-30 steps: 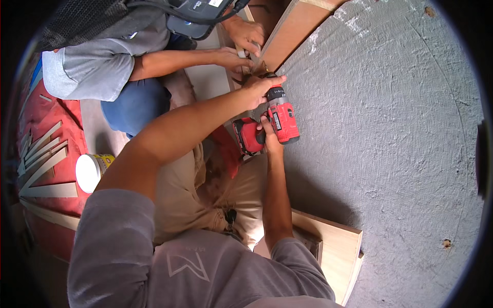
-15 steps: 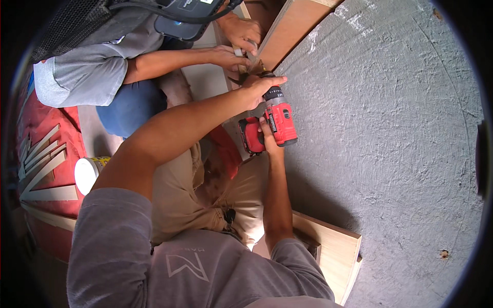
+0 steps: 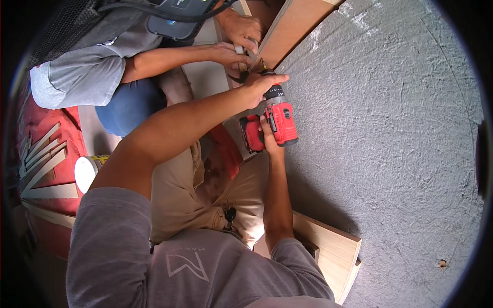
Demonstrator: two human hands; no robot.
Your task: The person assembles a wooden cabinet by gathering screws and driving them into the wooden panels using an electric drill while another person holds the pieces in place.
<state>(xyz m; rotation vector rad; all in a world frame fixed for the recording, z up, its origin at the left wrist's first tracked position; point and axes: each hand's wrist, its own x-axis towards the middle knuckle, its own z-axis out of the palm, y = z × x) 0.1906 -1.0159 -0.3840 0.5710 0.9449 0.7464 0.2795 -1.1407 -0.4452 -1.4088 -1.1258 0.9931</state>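
A red and black cordless drill [image 3: 283, 123] points away from me, beside the grey wall. My right hand [image 3: 268, 136] is wrapped round its handle, below the motor body. At the front, my left hand [image 3: 255, 88] grips around the black chuck, one digit stretched out across it toward the wall. Past the chuck a thin bit shows close to the lower end of a wooden panel [image 3: 287, 31]; whether the tip touches wood I cannot tell. A co-worker's hands [image 3: 239, 46] hold a small pale piece at that same corner, just beyond my left hand.
The rough grey wall [image 3: 390, 128] fills the right side. A wooden box-like piece [image 3: 331, 246] stands by my right elbow. To the left are a white tub [image 3: 86, 173] and several thin wood strips [image 3: 49, 191] on red sheeting. The co-worker crouches close at the upper left.
The view has shifted very slightly. Both my hands keep their hold on the drill, and the co-worker's hands stay at the panel corner.
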